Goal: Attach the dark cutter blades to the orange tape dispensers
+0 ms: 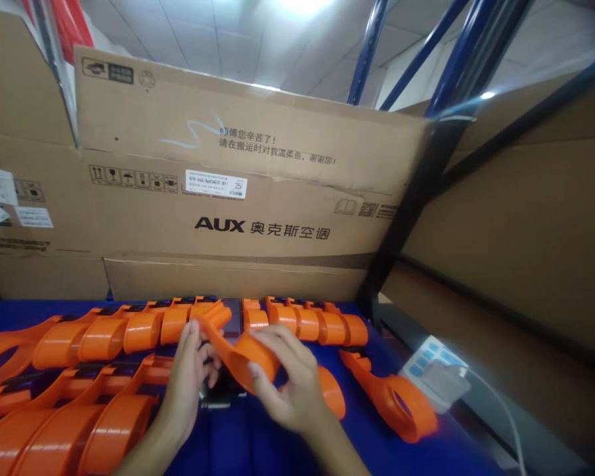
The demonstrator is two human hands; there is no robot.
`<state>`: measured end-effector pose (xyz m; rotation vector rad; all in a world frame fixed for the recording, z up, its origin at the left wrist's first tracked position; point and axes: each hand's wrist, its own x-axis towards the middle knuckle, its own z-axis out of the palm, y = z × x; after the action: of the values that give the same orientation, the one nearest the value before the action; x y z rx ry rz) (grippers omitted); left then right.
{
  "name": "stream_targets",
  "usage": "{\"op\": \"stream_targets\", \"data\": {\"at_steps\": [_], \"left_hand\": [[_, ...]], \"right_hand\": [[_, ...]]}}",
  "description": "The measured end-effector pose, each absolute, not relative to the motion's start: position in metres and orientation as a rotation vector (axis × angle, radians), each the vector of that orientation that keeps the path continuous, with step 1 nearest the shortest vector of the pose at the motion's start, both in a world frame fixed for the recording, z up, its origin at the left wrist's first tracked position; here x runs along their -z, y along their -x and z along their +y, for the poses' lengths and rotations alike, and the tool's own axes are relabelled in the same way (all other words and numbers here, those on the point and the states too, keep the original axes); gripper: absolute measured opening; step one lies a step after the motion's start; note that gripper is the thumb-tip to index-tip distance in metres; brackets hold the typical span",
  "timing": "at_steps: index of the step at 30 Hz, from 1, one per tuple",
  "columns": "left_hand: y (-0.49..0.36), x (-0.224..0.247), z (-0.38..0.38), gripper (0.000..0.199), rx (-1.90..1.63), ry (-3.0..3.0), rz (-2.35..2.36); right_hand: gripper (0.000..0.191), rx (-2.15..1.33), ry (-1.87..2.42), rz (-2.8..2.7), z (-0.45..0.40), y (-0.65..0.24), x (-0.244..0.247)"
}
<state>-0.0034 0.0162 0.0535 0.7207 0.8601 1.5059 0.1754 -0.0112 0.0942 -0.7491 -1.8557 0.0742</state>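
Observation:
Between my hands is an orange tape dispenser (233, 354), a plastic piece with a wide ring and a long arm, held tilted above the blue surface. My left hand (193, 360) grips the narrow arm end between thumb and fingers. Around the ring closes my right hand (292, 380), fingers on top and thumb at the near edge. Below them lies a dark object with a shiny edge (223, 396), partly hidden. Another orange dispenser (333, 393) sits behind my right hand, mostly covered by it.
Rows of similar orange dispensers (143, 330) line the left and back of the blue surface (258, 443). One dispenser (401, 406) lies apart at right. Beyond it are a white power strip (431, 370) and cable. Cardboard panels (277, 172) and a dark rack post (411, 198) enclose the area.

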Motion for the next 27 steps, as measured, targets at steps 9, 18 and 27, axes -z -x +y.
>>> {"op": "stream_targets", "data": {"at_steps": [9,18,27], "left_hand": [[0.005,-0.048,0.014,0.052,-1.469,-0.901,0.840],[0.007,-0.050,0.013,0.048,-1.454,-0.891,0.835],[0.009,-0.048,0.014,0.043,-1.442,-0.905,0.815]], "right_hand": [[0.020,0.350,1.223,-1.753,-0.049,-0.251,-0.148],[0.039,0.389,2.154,-1.773,-0.072,-0.299,-0.150],[0.027,0.433,2.211,-2.018,-0.053,-0.297,-0.112]]}}
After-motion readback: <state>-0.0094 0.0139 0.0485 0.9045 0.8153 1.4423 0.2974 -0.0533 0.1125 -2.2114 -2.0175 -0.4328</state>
